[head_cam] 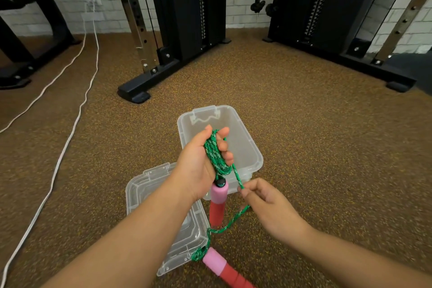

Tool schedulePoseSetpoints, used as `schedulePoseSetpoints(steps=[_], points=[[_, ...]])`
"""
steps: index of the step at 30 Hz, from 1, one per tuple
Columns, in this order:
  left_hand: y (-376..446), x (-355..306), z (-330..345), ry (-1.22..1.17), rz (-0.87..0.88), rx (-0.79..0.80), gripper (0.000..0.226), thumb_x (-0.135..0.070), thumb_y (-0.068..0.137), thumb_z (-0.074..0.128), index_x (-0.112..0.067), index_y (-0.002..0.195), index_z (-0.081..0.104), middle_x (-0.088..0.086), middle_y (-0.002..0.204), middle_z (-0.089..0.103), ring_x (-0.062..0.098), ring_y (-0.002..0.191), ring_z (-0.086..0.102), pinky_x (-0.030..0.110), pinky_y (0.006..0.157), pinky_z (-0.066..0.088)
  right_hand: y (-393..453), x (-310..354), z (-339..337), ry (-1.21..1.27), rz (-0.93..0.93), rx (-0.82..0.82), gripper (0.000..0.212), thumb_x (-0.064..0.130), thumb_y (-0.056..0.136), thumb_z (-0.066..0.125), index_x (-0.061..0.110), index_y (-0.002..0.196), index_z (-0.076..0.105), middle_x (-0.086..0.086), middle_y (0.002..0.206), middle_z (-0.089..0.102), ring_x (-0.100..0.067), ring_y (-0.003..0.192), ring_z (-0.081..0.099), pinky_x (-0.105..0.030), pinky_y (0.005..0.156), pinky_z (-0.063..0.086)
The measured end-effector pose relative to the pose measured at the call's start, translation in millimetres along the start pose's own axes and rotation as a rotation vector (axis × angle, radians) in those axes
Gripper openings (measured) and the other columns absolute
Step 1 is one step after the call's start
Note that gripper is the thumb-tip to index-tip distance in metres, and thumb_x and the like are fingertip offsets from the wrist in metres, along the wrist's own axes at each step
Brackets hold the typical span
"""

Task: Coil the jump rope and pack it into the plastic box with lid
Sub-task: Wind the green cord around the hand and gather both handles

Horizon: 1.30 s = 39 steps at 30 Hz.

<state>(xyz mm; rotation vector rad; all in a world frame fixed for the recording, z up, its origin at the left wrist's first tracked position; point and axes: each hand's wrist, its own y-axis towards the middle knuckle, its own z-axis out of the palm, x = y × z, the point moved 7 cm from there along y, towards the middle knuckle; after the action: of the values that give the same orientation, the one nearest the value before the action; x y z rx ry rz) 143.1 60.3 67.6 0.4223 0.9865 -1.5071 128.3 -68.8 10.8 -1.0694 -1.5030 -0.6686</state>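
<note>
My left hand [198, 166] is raised over the clear plastic box [252, 145] and grips several turns of the green jump rope [215, 154] wound around its palm. One pink and red handle [218, 203] hangs straight down from below that hand. My right hand [266, 203] pinches the loose strand of rope just right of the hanging handle. From there the rope runs down to the second pink and red handle [224, 269], lying on the floor at the bottom. The box stands open on the floor, nothing visible inside. Its clear lid [145, 194] lies to the box's near left, partly under my left arm.
Speckled brown rubber flooring [327, 147] surrounds the box. Black gym machine frames [145, 91] stand behind it at left and right, with feet reaching onto the floor. Two white cables [77, 119] trail across the floor at the left from a wall socket. A white brick wall is at the back.
</note>
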Motion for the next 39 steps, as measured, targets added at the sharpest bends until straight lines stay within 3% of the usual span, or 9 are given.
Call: schedulePoseSetpoints(steps=[4, 9, 19, 22, 27, 30, 32, 35, 39], points=[[-0.1, 3.3, 4.6, -0.029, -0.023, 0.016, 0.048, -0.042, 0.097, 0.030, -0.005, 0.118, 0.051, 0.010, 0.081, 0.070, 0.022, 0.070, 0.064, 0.032, 0.072, 0.045, -4.8, 6.1, 6.3, -0.041, -0.011, 0.056, 0.017, 0.016, 0.083, 0.056, 0.033, 0.079, 0.059, -0.005, 0.074, 0.056, -0.017, 0.065, 0.048, -0.034, 0.062, 0.038], [-0.5, 2.5, 9.7, -0.003, 0.000, 0.044, 0.062, -0.044, 0.099, 0.021, 0.000, 0.143, 0.021, 0.020, 0.107, 0.064, 0.029, 0.104, 0.061, 0.040, 0.102, 0.037, -15.3, 16.1, 13.9, -0.161, -0.072, 0.115, 0.016, 0.012, 0.089, 0.053, 0.026, 0.085, 0.059, 0.018, 0.058, 0.054, -0.006, 0.051, 0.040, -0.026, 0.051, 0.036], [2.6, 0.7, 11.0, 0.280, 0.072, 0.040, 0.048, -0.047, 0.098, 0.009, -0.012, 0.112, 0.037, 0.030, 0.121, 0.058, 0.029, 0.099, 0.061, 0.027, 0.089, 0.042, -26.5, 42.4, 13.9, 0.267, -0.019, 0.116, 0.014, 0.001, 0.088, 0.050, 0.010, 0.085, 0.060, 0.000, 0.057, 0.065, -0.019, 0.066, 0.059, -0.019, 0.064, 0.045], [10.4, 0.0, -1.4, 0.394, 0.083, 0.009, 0.062, -0.051, 0.097, 0.007, -0.008, 0.135, 0.029, 0.028, 0.114, 0.063, 0.031, 0.099, 0.062, 0.027, 0.087, 0.043, -34.8, 55.2, 14.7, 0.289, -0.090, 0.186, 0.017, 0.013, 0.084, 0.048, 0.016, 0.083, 0.065, 0.005, 0.047, 0.053, -0.019, 0.058, 0.061, -0.024, 0.066, 0.050], [6.0, 6.7, -9.5, 0.445, 0.015, 0.064, 0.075, -0.056, 0.094, 0.000, -0.004, 0.140, 0.030, 0.026, 0.099, 0.064, 0.026, 0.085, 0.064, 0.027, 0.078, 0.050, -36.1, 78.8, 5.4, 0.058, -0.252, 0.180, 0.026, 0.031, 0.089, 0.044, 0.019, 0.093, 0.067, 0.027, 0.052, 0.057, 0.005, 0.051, 0.050, -0.025, 0.063, 0.050], [-4.7, 9.7, -4.9, 0.532, -0.059, 0.158, 0.083, -0.059, 0.091, -0.004, -0.004, 0.133, 0.041, 0.028, 0.107, 0.063, 0.014, 0.081, 0.068, 0.013, 0.065, 0.052, -27.6, 88.2, -7.4, 0.036, -0.311, 0.094, 0.029, 0.040, 0.090, 0.046, 0.021, 0.081, 0.067, 0.007, 0.064, 0.068, 0.005, 0.057, 0.053, -0.015, 0.060, 0.044], [-13.6, 10.3, 2.2, 0.610, -0.099, 0.265, 0.092, -0.062, 0.088, -0.009, -0.003, 0.119, 0.055, 0.022, 0.094, 0.067, 0.014, 0.075, 0.068, 0.014, 0.063, 0.051, -20.1, 90.6, -12.2, 0.049, -0.333, 0.096, 0.035, 0.045, 0.089, 0.046, 0.018, 0.080, 0.065, -0.016, 0.077, 0.067, -0.017, 0.069, 0.064, -0.038, 0.072, 0.053], [-23.4, 11.8, 12.6, 0.745, -0.125, 0.418, 0.098, -0.066, 0.085, -0.011, -0.014, 0.078, 0.071, 0.016, 0.065, 0.064, 0.026, 0.059, 0.062, 0.027, 0.062, 0.052, -8.8, 92.4, -19.7, 0.043, -0.331, 0.123, 0.037, 0.045, 0.091, 0.045, 0.014, 0.077, 0.059, -0.015, 0.069, 0.066, -0.037, 0.075, 0.066, -0.061, 0.077, 0.048], [-28.0, 17.8, 14.0, 0.804, -0.208, 0.503, 0.089, -0.074, 0.083, 0.013, -0.005, 0.095, 0.067, 0.007, 0.046, 0.054, 0.019, 0.040, 0.052, 0.023, 0.050, 0.046, 5.5, 91.6, -44.2, -0.152, -0.328, -0.063, 0.040, 0.061, 0.083, 0.048, 0.025, 0.069, 0.059, -0.019, 0.063, 0.051, -0.030, 0.058, 0.046, -0.050, 0.058, 0.043]])
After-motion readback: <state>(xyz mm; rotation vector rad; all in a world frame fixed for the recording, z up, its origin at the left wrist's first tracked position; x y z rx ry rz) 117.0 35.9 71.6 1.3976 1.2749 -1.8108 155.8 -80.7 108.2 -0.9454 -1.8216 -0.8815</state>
